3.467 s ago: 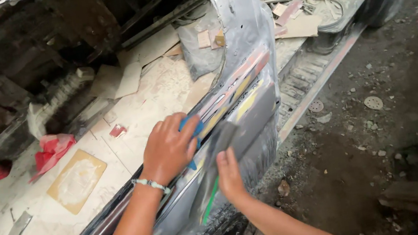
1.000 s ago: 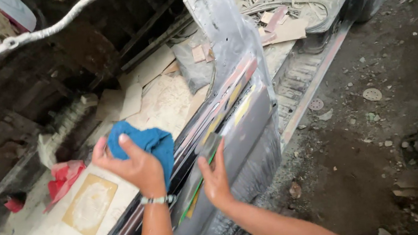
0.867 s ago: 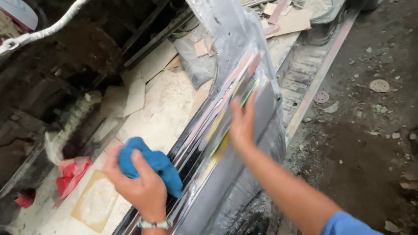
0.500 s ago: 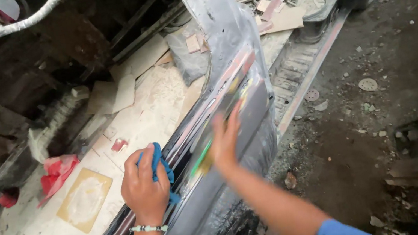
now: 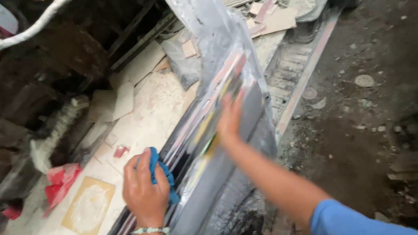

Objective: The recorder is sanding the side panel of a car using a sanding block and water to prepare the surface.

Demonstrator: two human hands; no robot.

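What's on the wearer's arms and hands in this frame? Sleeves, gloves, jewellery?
Both hands are bare, no gloves. The left hand has a thin, pale beaded bracelet round the wrist and a bare forearm with no sleeve in view. The right hand is motion-blurred; its forearm is bare up to a short blue sleeve at the upper arm.

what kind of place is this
Probably a rough vehicle body repair yard: a stripped vehicle shell with a bare, littered floor stands on dirt ground. The left hand holds a blue cloth.
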